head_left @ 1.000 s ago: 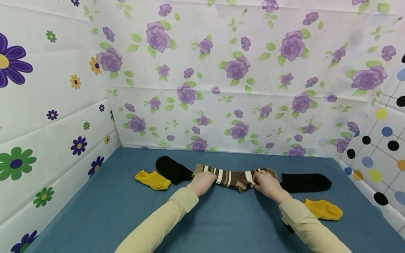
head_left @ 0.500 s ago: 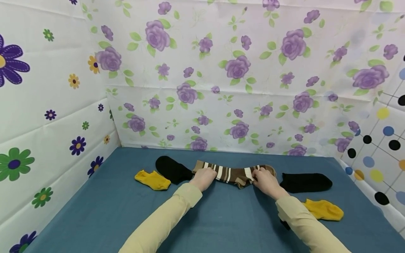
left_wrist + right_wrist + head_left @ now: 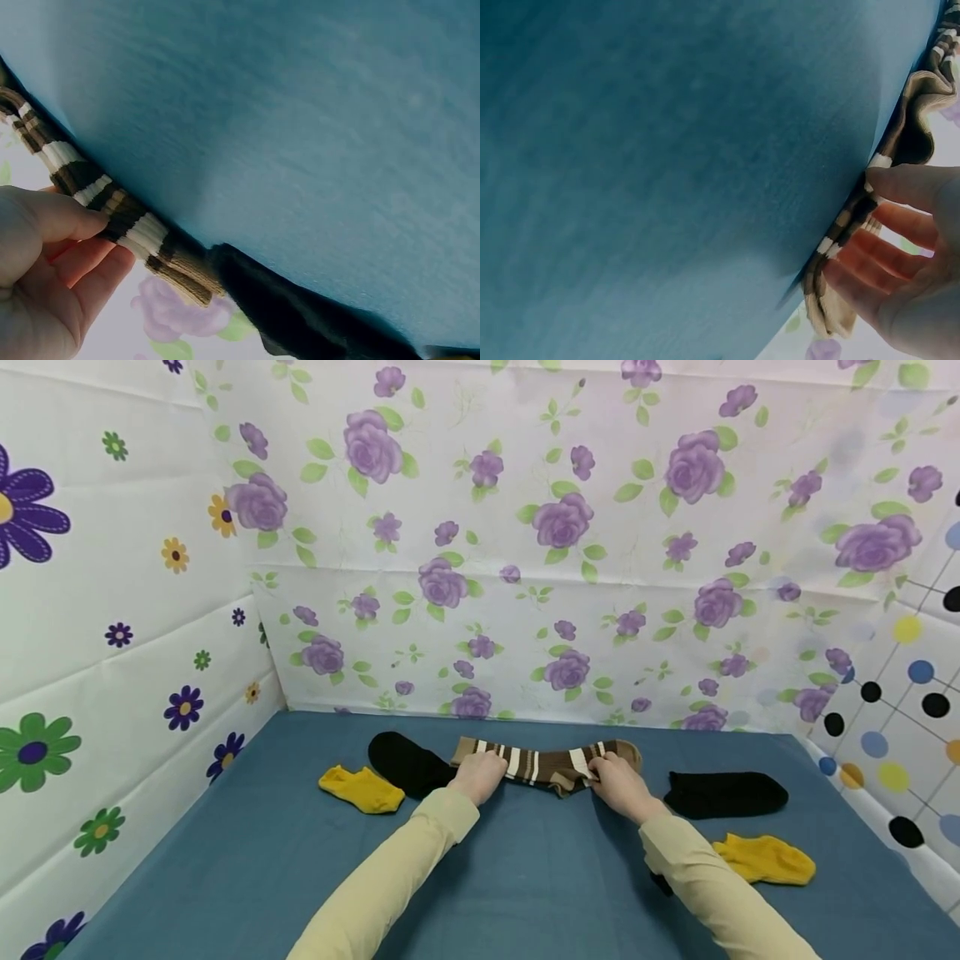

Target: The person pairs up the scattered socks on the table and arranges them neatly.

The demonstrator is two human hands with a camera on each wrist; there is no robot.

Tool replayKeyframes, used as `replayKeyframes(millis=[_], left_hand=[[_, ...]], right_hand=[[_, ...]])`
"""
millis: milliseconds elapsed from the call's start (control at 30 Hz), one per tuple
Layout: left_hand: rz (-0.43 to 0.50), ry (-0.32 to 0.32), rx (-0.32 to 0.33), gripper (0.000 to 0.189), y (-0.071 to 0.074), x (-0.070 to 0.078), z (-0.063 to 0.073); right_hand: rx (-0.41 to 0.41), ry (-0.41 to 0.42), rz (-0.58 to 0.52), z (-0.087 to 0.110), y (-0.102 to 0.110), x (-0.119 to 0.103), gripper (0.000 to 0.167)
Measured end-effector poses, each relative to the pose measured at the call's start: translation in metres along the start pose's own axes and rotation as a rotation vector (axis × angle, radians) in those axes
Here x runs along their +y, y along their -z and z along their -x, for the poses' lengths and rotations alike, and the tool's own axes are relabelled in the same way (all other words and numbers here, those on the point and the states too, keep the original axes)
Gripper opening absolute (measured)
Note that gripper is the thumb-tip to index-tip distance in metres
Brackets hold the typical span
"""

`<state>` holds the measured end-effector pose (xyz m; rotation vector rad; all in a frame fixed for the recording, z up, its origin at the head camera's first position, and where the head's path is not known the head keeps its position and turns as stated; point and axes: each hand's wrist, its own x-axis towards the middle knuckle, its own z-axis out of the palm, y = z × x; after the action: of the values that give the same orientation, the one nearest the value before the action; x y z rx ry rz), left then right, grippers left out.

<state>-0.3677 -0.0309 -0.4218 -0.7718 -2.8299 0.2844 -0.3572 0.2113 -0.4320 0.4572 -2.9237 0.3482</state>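
Observation:
A brown sock with white stripes and tan ends (image 3: 534, 765) stretches sideways near the back of the blue-covered table. My left hand (image 3: 481, 777) pinches its left part between thumb and fingers, close to the tan cuff. In the left wrist view, the ribbed cuff (image 3: 187, 274) shows in layers beside a black sock (image 3: 292, 307). Toward the other end, my right hand (image 3: 621, 785) grips the sock with its thumb on the near side. The tan toe (image 3: 829, 311) hangs past those fingers in the right wrist view, and the heel bulges between the hands.
To the left lie a black sock (image 3: 411, 763) and a yellow sock (image 3: 363, 789). On the right, another black sock (image 3: 726, 794) lies behind a second yellow sock (image 3: 772, 859), partly covered by my right sleeve. A flowered cloth wall (image 3: 510, 635) rises behind the table (image 3: 525, 877).
Both hands have shifted the striped sock slightly toward the back wall and a little left, still gripping it. The black and yellow socks stay where they were.

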Motion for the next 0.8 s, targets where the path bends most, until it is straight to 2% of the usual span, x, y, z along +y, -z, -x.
replayKeyframes(millis=[200, 800], left_hand=[[-0.004, 0.022, 0.005, 0.013, -0.004, -0.007, -0.005], [-0.024, 0.065, 0.094, 0.01, -0.013, -0.02, -0.012]], right_hand=[[-0.012, 0.001, -0.006, -0.006, -0.002, -0.002, 0.024], [-0.069, -0.001, -0.044, -0.021, -0.007, -0.01, 0.033]])
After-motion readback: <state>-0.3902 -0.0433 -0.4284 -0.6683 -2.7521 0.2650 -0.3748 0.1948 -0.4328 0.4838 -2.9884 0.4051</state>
